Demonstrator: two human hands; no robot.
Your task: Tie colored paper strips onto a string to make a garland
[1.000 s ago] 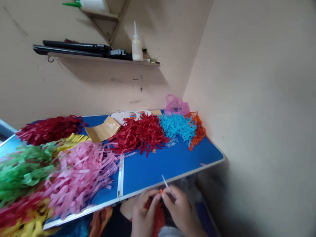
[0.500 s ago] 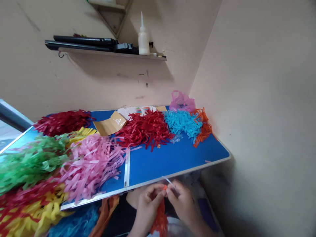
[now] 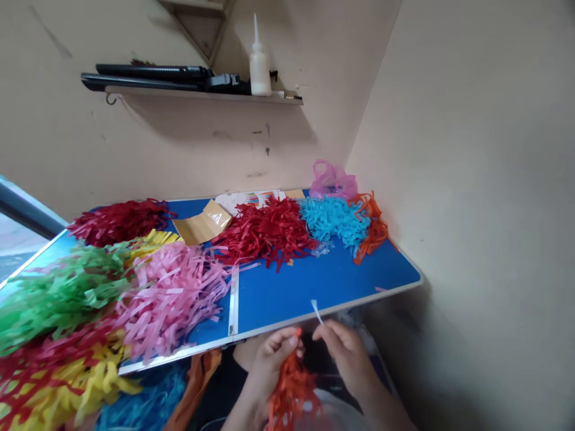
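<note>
My left hand point(image 3: 275, 359) pinches the top end of a bundle of orange paper strips point(image 3: 294, 389), which hangs down below the table's front edge. Just to its right, my right hand point(image 3: 339, 347) holds a thin white strip point(image 3: 316, 310) between thumb and fingers, its free end pointing up over the table edge. A small gap separates the hands. Both are in front of the blue table point(image 3: 287, 296), near its middle.
Piles of pink point(image 3: 173, 299), green point(image 3: 67, 293), red point(image 3: 265, 233) and light blue point(image 3: 335, 220) strips lie on the table, with brown cardboard point(image 3: 204, 222) and a pink bag point(image 3: 332, 179). A wall shelf point(image 3: 202, 96) holds a white bottle point(image 3: 260, 72).
My right hand has moved right, away from my left hand, with the white strip in it. More of the orange bundle shows below my left hand.
</note>
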